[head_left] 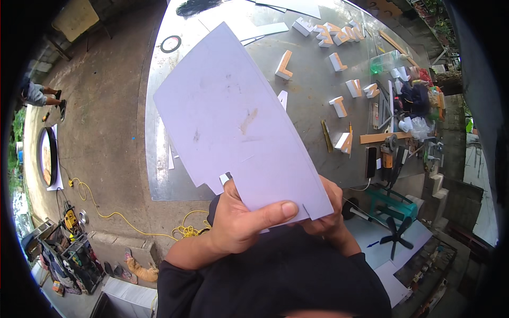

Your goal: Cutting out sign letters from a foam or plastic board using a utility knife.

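I hold a large pale lavender-white sheet up in front of me, its surface smudged and its lower edge cut with a small notch. My left hand grips the sheet's lower edge, thumb laid across the front. My right hand is mostly hidden behind the sheet's lower right corner, holding it from the back. Beyond the sheet lies a big metal sheet table with several white and orange block letters.
Tools, a phone-like black slab and clutter crowd the table's right side. A yellow cord loops on the concrete floor at left, near a tool crate. A person crouches far left. A fan lies at lower right.
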{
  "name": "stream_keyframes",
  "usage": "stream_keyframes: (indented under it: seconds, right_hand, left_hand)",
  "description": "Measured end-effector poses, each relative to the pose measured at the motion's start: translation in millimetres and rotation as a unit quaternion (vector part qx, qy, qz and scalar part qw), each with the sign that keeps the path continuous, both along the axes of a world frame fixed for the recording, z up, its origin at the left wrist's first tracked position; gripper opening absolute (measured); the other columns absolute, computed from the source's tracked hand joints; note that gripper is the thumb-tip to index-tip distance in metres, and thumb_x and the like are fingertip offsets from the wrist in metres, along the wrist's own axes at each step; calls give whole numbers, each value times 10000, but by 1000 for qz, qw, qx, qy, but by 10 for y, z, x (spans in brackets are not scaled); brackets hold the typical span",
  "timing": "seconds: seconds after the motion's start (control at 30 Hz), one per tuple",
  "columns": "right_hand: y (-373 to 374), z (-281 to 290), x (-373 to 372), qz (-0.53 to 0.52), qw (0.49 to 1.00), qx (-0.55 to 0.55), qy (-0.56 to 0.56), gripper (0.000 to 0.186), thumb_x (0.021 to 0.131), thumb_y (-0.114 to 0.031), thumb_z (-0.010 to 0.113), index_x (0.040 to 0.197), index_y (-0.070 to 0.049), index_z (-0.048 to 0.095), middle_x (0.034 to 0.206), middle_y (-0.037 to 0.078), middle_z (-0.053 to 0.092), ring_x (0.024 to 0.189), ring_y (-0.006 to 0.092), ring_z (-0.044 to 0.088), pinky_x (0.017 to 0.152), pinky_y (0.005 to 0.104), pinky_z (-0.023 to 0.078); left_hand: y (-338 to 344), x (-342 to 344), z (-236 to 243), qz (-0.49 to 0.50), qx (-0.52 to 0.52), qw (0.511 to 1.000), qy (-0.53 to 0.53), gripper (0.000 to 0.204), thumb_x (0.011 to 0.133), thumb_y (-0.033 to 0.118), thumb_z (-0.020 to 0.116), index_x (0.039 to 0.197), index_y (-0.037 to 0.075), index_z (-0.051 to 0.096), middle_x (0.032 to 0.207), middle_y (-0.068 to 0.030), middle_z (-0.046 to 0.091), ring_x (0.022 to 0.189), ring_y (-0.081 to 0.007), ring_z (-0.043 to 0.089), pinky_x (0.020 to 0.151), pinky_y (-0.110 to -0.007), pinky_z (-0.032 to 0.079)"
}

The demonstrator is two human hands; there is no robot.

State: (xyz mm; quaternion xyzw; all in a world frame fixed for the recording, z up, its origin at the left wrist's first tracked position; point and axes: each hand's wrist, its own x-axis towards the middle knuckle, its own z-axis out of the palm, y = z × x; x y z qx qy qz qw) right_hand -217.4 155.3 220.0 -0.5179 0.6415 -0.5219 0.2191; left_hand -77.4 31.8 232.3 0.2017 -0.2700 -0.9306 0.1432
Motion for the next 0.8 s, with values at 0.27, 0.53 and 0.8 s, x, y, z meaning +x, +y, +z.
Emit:
stream_keyframes:
  seconds: [0.27,0.53,0.8]
  right_hand:
    - [32,-84,14,-18,1000,-21,-3,307,762,-105,800,1020,-36,649,825,69,693,649,207,634,584,312,489]
    - [21,-133,40,-33,999,-28,-9,263,810,-140,788,1004,-42,638,755,57,648,622,199,608,566,317,471]
    - [33,-147,55,-53,996,48,-48,226,841,-155,773,964,-31,629,796,72,639,659,217,613,587,321,473]
  left_hand:
    - [37,-46,-20,41,-143,989,0,163,874,34,699,1032,7,667,884,-46,681,799,-107,623,698,-257,492]
    - [38,-99,-60,49,-48,998,0,181,874,55,711,1040,9,658,923,-45,683,830,-126,638,736,-274,508]
    - [-3,-119,-152,97,-110,989,-15,173,864,44,730,1023,6,674,928,-54,701,837,-124,658,750,-272,523]
